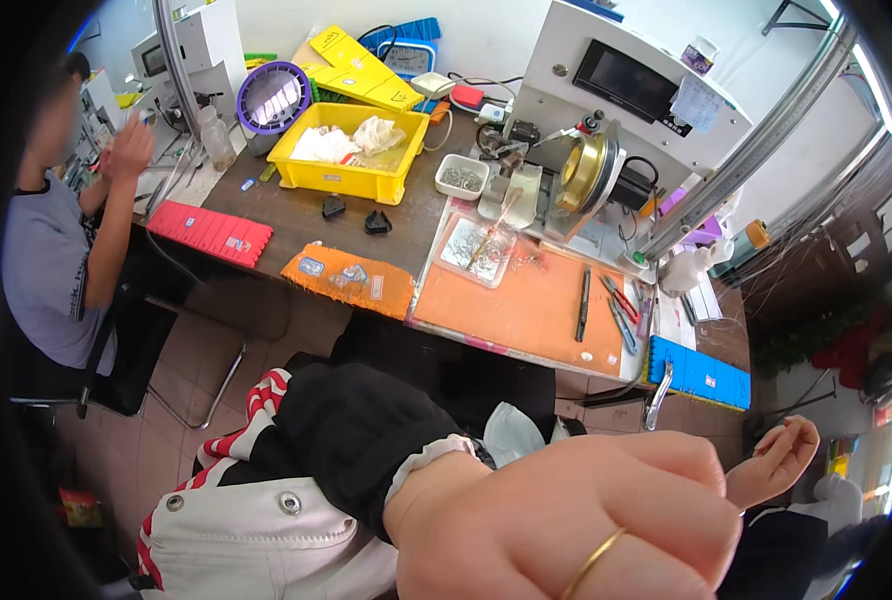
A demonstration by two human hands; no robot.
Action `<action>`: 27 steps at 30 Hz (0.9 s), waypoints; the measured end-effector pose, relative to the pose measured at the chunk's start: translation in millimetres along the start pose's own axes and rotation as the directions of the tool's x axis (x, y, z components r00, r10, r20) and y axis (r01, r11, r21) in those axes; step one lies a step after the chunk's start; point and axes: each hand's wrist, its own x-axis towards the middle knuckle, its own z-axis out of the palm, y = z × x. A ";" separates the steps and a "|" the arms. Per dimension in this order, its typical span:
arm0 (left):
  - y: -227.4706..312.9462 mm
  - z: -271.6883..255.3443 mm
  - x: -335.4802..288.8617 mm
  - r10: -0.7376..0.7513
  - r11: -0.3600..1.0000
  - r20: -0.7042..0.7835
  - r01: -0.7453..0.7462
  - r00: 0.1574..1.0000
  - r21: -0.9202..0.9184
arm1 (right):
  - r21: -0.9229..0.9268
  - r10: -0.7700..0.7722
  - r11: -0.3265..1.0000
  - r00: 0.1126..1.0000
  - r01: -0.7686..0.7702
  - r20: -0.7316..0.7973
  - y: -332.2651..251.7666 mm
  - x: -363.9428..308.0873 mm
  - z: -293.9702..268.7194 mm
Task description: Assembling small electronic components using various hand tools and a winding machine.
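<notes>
Very near the camera, my left hand [576, 520] fills the lower middle, seen from its back. It wears a gold ring [594, 563] and its fingers are bent into a fist; the fingertips are hidden. A black sleeve [371, 440] with a pale cuff covers that arm. Off to the right, past the bench's front edge, is my right hand [778, 462], fingers curled in and pressed together. Whatever it may hold is too small to make out. Neither hand touches the bench. The blue plastic board [699, 375] on the bench edge is nearest to my right hand.
On the bench's orange mat [546, 300] lie black tweezers [583, 303], red-handled pliers [621, 297] and a clear tray [474, 250] of small metal parts. Behind stand a yellow bin [341, 188] and a machine with a screen [626, 80]. A co-worker [61, 240] sits at left.
</notes>
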 end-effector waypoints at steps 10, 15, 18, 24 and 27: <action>0.8 4.6 -12.0 0.077 0.997 0.016 -0.078 0.997 0.028 | 0.039 0.044 0.998 0.997 -0.041 -0.066 -1.8 -4.4 -2.6; 7.5 18.6 -30.2 0.026 0.999 0.010 -0.026 1.000 0.030 | -0.052 0.000 0.999 0.999 0.002 0.035 0.2 -2.4 -9.7; 5.2 26.6 -40.9 -0.015 1.000 -0.001 0.015 1.000 -0.011 | -0.054 -0.036 0.998 0.998 0.039 0.048 12.6 -1.3 -18.5; 11.2 -1.6 -7.1 -0.093 0.978 0.024 0.096 0.995 -0.187 | -0.048 -0.001 0.999 1.000 0.000 -0.016 1.9 6.5 -37.5; 16.2 -5.0 -11.2 -0.120 0.976 -0.001 0.118 0.993 -0.182 | -0.055 -0.055 0.997 0.997 0.058 0.050 3.1 20.1 -28.0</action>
